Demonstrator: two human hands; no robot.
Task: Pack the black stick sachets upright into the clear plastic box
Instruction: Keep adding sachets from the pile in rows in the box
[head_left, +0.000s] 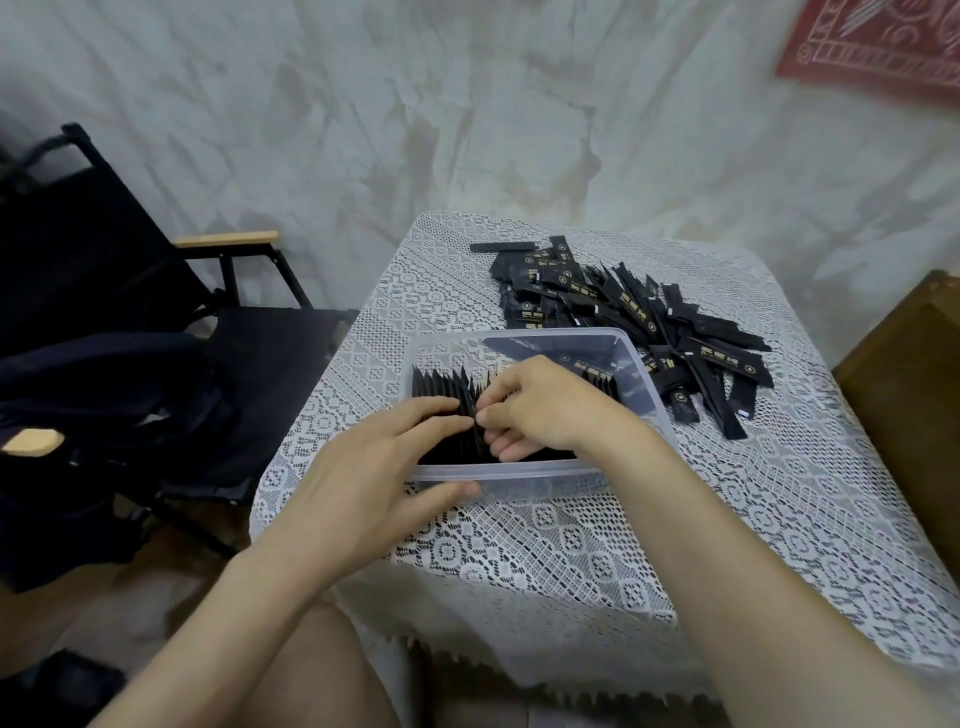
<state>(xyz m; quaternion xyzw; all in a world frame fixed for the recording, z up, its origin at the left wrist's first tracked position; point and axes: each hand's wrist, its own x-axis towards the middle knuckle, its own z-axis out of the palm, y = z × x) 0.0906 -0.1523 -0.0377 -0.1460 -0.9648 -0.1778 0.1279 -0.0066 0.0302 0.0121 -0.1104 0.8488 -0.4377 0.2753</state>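
Black stick sachets stand on end in a tight row along the left part of the clear plastic box, seen from the head view; the box sits on the lace-covered tabletop, its right part mostly bare apart from a few sachets lying at the far side. The left hand lies flat with its fingers stretched over the tops of the row and its thumb outside the near wall; this looks meant to stop the thin packs from fanning over. The right hand is curled at the open end of the row, its fingertips pinching a few sachets against it, probably to seat them upright beside the rest. A loose pile of the same sachets lies on the tabletop just beyond and to the right of the box, within easy reach of the right hand; much packing seems left. A dark folding chair stands to the left.
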